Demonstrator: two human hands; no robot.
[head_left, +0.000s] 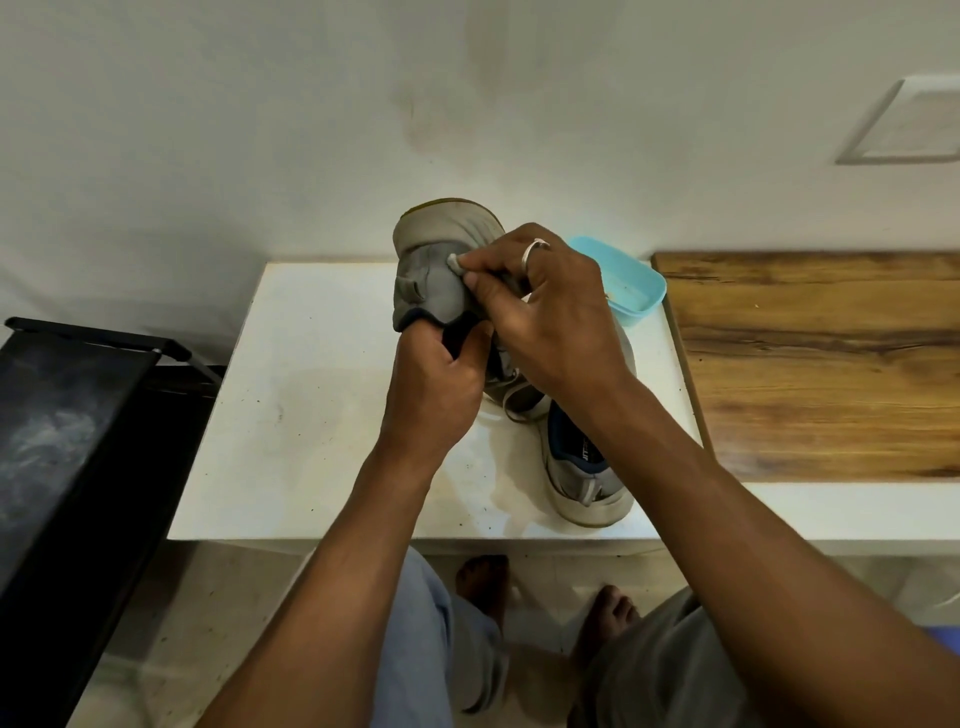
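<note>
Two shoes (grey): held shoe (430, 291), resting shoe (577, 480); one wad (453, 261); one tub (645, 285).

Table (311, 415) free L of held shoe (431, 280); second shoe (582, 467), blue tub (639, 291) block R.

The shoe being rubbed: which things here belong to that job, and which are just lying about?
In the job: held shoe; left hand gripping it; right hand pinching a small pale wad against it; probably the blue tub and second shoe.
Lying about: wooden board; black rack.
</note>
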